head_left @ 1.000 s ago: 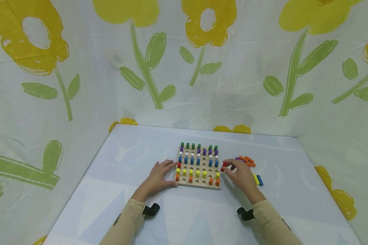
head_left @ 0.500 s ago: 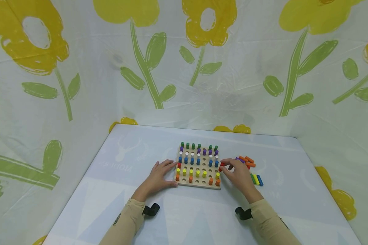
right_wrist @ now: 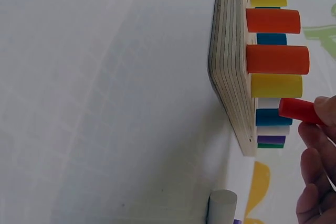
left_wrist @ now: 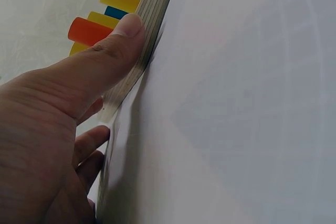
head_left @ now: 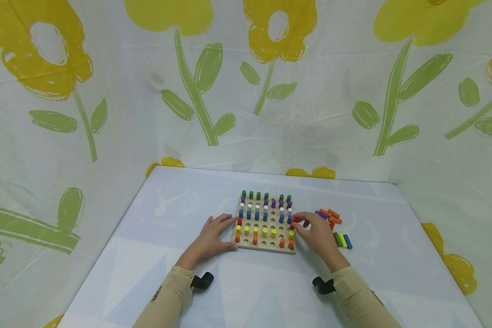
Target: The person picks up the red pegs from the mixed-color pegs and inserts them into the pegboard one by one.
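Note:
A wooden pegboard (head_left: 266, 248) stands on the table, bearing rows of coloured pegs. At its left side lies my left hand (head_left: 208, 241), fingers extended along the edge; in the left wrist view the thumb (left_wrist: 113, 51) rests against the board's layered side. My right hand (head_left: 321, 236) pinches a red peg (right_wrist: 298, 110) between thumb and finger over the board's right edge. In the right wrist view this peg is tilted and its lower end is apart from the board, near a yellow peg (right_wrist: 276, 85) and a blue peg (right_wrist: 273, 117). Another red peg (head_left: 239, 221) stands at the row's left end.
Right of the board lie loose orange pegs (head_left: 334, 220), a purple peg (head_left: 321, 214) and a red one (head_left: 331, 225). Green, yellow (head_left: 342, 241) and blue pegs lie side by side nearer me. A white peg (right_wrist: 222, 206) lies below my right hand.
My right hand has moved left with the red peg, from beside the board to over its right edge. The loose green and red pegs have come into view. My left hand stays put.

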Available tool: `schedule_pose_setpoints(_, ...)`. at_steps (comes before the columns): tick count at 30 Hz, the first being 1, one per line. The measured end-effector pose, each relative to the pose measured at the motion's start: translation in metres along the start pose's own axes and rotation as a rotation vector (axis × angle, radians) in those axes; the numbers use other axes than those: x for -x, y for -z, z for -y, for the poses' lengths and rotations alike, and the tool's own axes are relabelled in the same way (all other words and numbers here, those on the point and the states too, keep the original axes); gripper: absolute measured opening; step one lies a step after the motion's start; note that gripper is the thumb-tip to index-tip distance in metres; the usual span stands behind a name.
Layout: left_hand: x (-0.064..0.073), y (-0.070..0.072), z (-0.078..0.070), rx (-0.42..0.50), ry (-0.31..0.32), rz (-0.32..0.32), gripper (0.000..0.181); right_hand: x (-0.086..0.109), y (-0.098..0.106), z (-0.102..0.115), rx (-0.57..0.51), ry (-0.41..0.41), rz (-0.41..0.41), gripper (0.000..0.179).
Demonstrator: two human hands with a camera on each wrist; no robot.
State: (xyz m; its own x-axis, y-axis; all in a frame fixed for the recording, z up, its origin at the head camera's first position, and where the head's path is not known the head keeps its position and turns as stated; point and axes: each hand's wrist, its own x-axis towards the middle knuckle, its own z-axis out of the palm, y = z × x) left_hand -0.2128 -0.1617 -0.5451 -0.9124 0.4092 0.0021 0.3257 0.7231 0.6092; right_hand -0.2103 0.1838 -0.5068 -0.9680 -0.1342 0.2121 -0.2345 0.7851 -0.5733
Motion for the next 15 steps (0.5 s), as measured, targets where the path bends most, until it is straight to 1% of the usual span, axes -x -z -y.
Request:
schedule_pose_setpoints(6,0.0001,-0.0002,0.0003,-0.004,0.0,0.0,0.09,-0.0007,-0.0018,0.0026,-0.006,-0.003,-0.003,0.027)
schedule_pose_setpoints(12,0.0003,-0.0001,0.0002,-0.009,0.001,0.003,0.09,-0.0014,-0.0027,0.0057,0.001,-0.024,0.015,0.028)
schedule_pose_setpoints(15,0.0004,0.0001,-0.0001,-0.008,0.001,0.004,0.09,-0.0019,-0.0036,0.0071,-0.007,-0.018,0.018,0.028)
